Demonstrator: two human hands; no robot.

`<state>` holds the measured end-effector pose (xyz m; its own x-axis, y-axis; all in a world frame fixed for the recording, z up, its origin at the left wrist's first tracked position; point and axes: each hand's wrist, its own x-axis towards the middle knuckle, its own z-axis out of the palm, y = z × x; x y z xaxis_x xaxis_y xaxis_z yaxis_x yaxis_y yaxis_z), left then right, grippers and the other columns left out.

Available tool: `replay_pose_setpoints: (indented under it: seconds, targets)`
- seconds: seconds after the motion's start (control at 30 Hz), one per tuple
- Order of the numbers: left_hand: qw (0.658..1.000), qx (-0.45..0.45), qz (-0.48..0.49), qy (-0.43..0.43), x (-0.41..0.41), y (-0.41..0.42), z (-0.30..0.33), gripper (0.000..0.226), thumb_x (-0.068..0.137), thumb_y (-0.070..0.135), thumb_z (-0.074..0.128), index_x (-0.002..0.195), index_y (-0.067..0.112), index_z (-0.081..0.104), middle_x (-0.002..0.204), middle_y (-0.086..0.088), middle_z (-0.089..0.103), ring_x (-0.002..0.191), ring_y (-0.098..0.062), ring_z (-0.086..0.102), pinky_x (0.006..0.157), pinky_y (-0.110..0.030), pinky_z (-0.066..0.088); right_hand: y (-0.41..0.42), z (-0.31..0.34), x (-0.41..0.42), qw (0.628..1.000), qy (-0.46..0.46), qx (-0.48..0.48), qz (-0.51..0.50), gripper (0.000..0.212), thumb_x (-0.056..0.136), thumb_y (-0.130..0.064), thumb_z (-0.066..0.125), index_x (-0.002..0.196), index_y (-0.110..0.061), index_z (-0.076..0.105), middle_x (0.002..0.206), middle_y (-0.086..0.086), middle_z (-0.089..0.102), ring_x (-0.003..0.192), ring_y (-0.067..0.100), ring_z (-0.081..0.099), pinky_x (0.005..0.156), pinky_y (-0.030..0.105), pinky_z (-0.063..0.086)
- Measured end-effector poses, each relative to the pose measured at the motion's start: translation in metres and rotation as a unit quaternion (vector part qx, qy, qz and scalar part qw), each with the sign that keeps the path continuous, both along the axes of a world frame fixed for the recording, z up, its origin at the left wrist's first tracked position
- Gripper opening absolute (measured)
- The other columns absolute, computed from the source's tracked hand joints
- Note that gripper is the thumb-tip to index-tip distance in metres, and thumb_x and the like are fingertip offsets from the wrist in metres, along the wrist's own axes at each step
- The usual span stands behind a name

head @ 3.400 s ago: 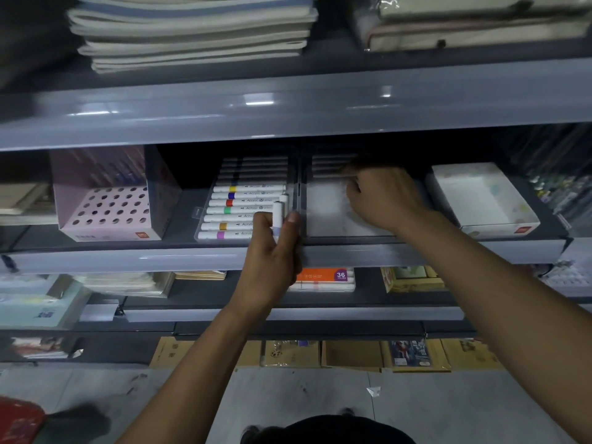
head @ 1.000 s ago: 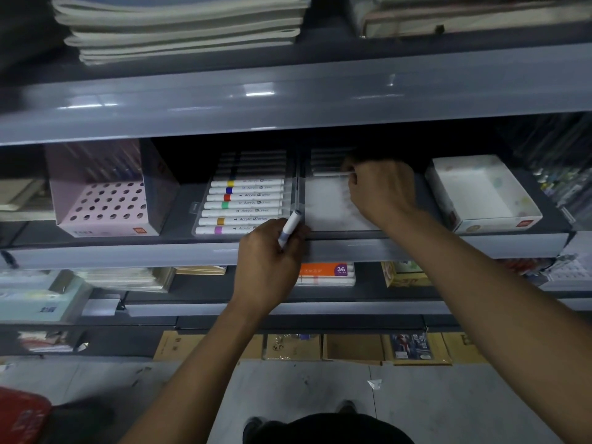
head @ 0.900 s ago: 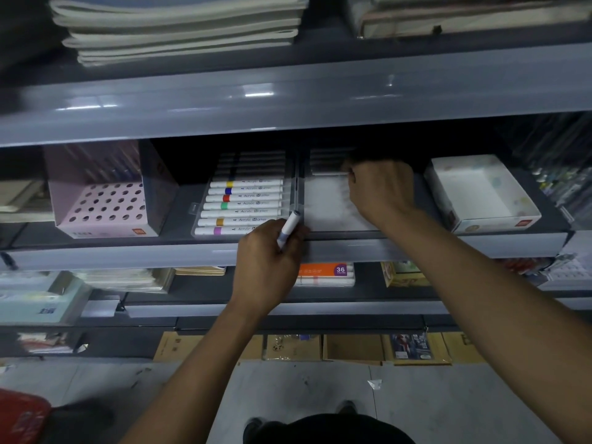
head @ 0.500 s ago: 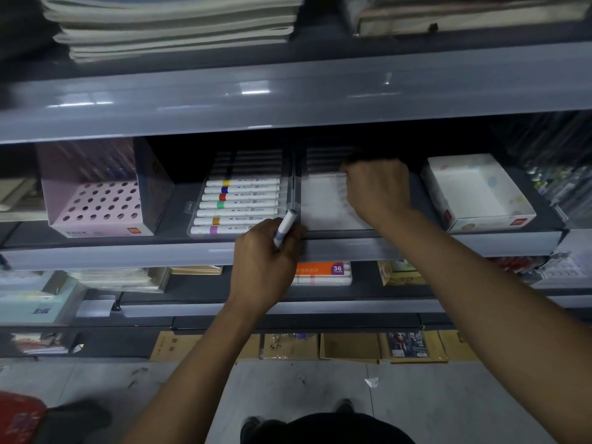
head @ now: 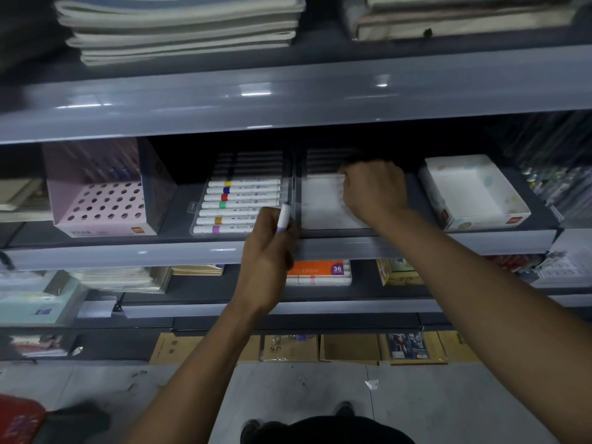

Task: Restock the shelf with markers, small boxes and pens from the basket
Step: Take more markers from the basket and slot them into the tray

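The left hand (head: 267,254) grips a white marker (head: 283,216) at the grey shelf (head: 96,251) edge; the right hand (head: 373,190), fingers curled, reaches into the clear tray (head: 320,206) beside the marker row (head: 238,203); whether it holds anything I cannot tell

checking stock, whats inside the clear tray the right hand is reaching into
The clear tray shows a bare pale floor in front and a few markers at the back; the right hand covers the rest.

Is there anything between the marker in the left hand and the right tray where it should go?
Partly. The right hand reaches into the right tray, covering its rear. The front stays bare, beside the marker gripped by the left hand.
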<state>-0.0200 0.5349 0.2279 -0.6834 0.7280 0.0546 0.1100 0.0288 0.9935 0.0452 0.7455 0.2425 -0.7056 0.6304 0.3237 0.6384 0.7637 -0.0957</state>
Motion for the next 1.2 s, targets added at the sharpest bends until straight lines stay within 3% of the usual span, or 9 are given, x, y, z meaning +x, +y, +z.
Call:
replay_pose_setpoints:
  seconds: [0.07,0.13,0.33,0.43,0.53,0.73,0.87,1.03,1.2]
  targets:
    - [0.987,0.05,-0.019,-0.152,0.0,-0.003,0.004,0.013,0.092,0.023,0.047,0.097,0.016,0.037,0.079,-0.008,0.043,0.049,-0.014,0.033,0.047,-0.027,0.023,-0.002,0.001,0.001,1.0,0.006,-0.006,-0.007,0.019,0.094,-0.005,0.057,0.082,-0.009,0.073,0.07,0.005,0.056,0.069,0.029,0.063,0.061,0.029,0.034]
    - [0.971,0.082,-0.034,-0.22,-0.003,-0.007,0.005,0.012,0.101,0.016,0.042,0.092,0.02,0.034,0.081,-0.009,0.037,0.05,-0.015,0.029,0.05,-0.031,0.016,-0.003,0.003,0.001,1.0,0.008,-0.002,-0.014,0.019,0.094,-0.006,0.058,0.083,-0.008,0.074,0.069,0.007,0.057,0.064,0.026,0.056,0.061,0.028,0.033]
    - [0.958,0.109,-0.073,-0.256,-0.011,-0.014,0.013,0.01,0.104,0.009,0.038,0.096,0.011,0.045,0.08,-0.013,0.044,0.05,-0.02,0.041,0.047,-0.03,0.029,-0.004,0.005,0.003,0.997,0.073,-0.023,-0.021,0.021,0.098,-0.015,0.057,0.084,-0.009,0.071,0.067,-0.001,0.049,0.056,0.014,0.036,0.047,0.021,0.017]
    - [0.95,0.101,-0.09,-0.282,-0.011,-0.016,0.019,0.012,0.104,0.012,0.042,0.109,0.008,0.052,0.085,-0.012,0.047,0.058,-0.019,0.049,0.051,-0.028,0.04,-0.004,0.005,0.009,0.991,0.125,-0.049,0.022,0.022,0.098,-0.019,0.057,0.092,-0.01,0.076,0.074,0.003,0.069,0.061,0.017,0.059,0.053,0.019,0.034]
    - [0.96,0.073,-0.076,-0.261,-0.01,-0.015,0.022,0.024,0.106,0.018,0.047,0.114,0.002,0.062,0.088,-0.01,0.053,0.063,-0.018,0.052,0.054,-0.028,0.043,-0.019,0.011,0.016,0.968,0.165,-0.134,0.13,0.02,0.099,-0.02,0.062,0.111,-0.016,0.076,0.101,0.001,0.076,0.087,0.016,0.069,0.079,0.023,0.052]
    - [0.983,0.026,-0.053,-0.174,-0.005,-0.007,0.019,0.025,0.11,0.016,0.047,0.114,0.001,0.067,0.08,-0.008,0.067,0.053,-0.017,0.045,0.047,-0.027,0.035,-0.056,0.022,0.032,0.896,0.189,-0.297,0.27,0.025,0.1,-0.029,0.06,0.124,-0.023,0.067,0.093,-0.003,0.07,0.085,0.008,0.065,0.076,0.02,0.051]
    - [0.99,-0.004,-0.049,-0.132,-0.005,-0.003,0.015,0.021,0.108,0.011,0.05,0.116,-0.004,0.063,0.088,-0.014,0.074,0.054,-0.019,0.055,0.047,-0.028,0.042,-0.06,0.017,0.037,0.886,0.196,-0.319,0.273,0.006,0.098,-0.016,0.066,0.103,-0.016,0.07,0.093,-0.005,0.072,0.083,0.007,0.068,0.075,0.021,0.053]
    - [0.991,-0.003,-0.009,-0.136,-0.007,-0.002,0.01,0.019,0.104,0.007,0.056,0.112,-0.008,0.064,0.085,-0.01,0.076,0.059,-0.02,0.057,0.049,-0.027,0.043,-0.038,0.008,0.047,0.866,0.324,-0.349,0.155,0.005,0.092,-0.027,0.065,0.09,-0.029,0.069,0.089,-0.005,0.07,0.087,0.024,0.068,0.078,0.05,0.057]
    - [0.997,0.01,0.013,-0.082,-0.007,0.002,0.005,0.019,0.104,0.01,0.058,0.107,-0.004,0.07,0.078,-0.018,0.072,0.067,-0.029,0.059,0.051,-0.025,0.048,-0.034,0.003,0.059,0.938,0.249,-0.183,0.16,0.014,0.093,-0.022,0.072,0.107,-0.021,0.074,0.112,-0.005,0.062,0.104,0.015,0.061,0.09,0.039,0.056]
